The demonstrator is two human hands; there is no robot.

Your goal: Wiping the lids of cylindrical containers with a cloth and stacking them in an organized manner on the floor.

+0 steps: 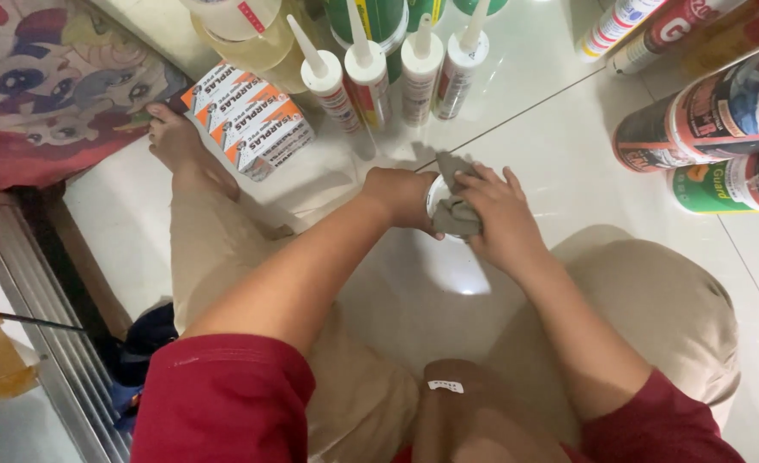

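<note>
Two hands meeting over the pale tiled floor (568,154): left hand (401,199) curled round a white tube (435,195) to steady it upright, right hand (504,219) closed on a grey cloth (457,213) and pressing it against the tube's side, as if for wiping. Four white cartridges (392,73) with long nozzles standing in a row at 12 o'clock, within reach; stacked orange-and-white boxes (246,120) at 10 o'clock by the bare foot (174,133); larger cans (705,116) lying on their sides at 2 o'clock.
</note>
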